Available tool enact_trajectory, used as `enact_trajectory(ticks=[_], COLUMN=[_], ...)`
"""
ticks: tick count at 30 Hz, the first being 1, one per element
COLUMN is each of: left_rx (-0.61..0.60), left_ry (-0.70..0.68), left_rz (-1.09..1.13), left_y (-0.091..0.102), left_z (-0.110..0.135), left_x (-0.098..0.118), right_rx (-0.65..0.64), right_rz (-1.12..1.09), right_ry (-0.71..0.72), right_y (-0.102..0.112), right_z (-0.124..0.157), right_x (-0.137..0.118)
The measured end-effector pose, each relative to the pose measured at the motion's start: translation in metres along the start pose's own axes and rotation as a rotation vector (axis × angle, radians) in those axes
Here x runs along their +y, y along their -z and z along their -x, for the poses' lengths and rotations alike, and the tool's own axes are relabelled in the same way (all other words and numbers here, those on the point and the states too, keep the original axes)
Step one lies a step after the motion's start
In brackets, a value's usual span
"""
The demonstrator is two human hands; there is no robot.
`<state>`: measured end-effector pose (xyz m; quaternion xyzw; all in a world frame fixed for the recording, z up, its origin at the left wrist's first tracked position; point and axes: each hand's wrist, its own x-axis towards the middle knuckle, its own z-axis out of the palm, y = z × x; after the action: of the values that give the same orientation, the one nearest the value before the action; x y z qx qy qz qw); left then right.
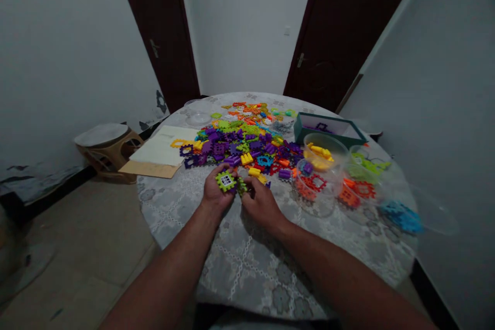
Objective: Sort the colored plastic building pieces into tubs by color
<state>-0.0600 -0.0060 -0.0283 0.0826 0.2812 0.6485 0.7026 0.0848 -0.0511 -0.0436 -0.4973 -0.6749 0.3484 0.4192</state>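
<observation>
My left hand (217,188) is closed around a lime-green toothed building piece (226,181) with a white window-like pattern; a bit of purple shows beneath it. Close beside it, my right hand (263,202) pinches another green toothed piece (242,185) at its edge. The two green pieces are side by side, but I cannot tell whether they are joined. Just beyond my hands lies a heap of plastic building pieces (228,142), mostly purple, green and yellow. A yellow piece (254,171) is nearest to my right fingers.
Clear plastic tubs hold yellow pieces (319,154), red pieces (315,183), orange pieces (353,193), green pieces (363,167) and blue pieces (402,216) at right. Behind them is a dark green box (328,136). A cardboard sheet (152,168) and pale paper (164,147) lie at left on the round table (247,268).
</observation>
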Motion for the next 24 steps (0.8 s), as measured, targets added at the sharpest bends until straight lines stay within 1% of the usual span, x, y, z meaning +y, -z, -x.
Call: enact_trajectory(ticks=[3,6,8,11,13,14,18,24], left_rx=[0.021,-0.021,-0.028,0.009,0.021,0.019,-0.019,-0.026], left_ry=[0.000,-0.029,-0.032,-0.049,-0.062,-0.063,-0.106,-0.173], left_rz=[-0.012,-0.072,-0.126,-0.229,-0.279,-0.289,-0.371,-0.509], left_y=[0.000,0.001,0.001,-0.003,-0.006,-0.007,-0.007,-0.001], left_z=[0.000,-0.003,-0.004,-0.002,0.001,0.003,0.005,0.005], left_x=[0.005,0.007,0.006,-0.001,-0.007,-0.010,-0.016,-0.020], right_rx=[0.099,0.151,0.131,0.076,0.078,0.081,0.068,0.061], right_rz=[0.088,0.072,0.026,-0.028,-0.055,-0.066,-0.072,-0.050], right_ry=[-0.006,-0.045,-0.017,0.134,0.224,0.245,0.258,0.310], right_y=[0.011,0.022,0.027,0.028,0.026,0.026,0.025,0.028], right_z=[-0.003,-0.003,-0.001,0.005,0.007,0.008,0.007,0.009], right_x=[-0.004,-0.010,-0.014,-0.015,-0.013,-0.012,-0.007,-0.008])
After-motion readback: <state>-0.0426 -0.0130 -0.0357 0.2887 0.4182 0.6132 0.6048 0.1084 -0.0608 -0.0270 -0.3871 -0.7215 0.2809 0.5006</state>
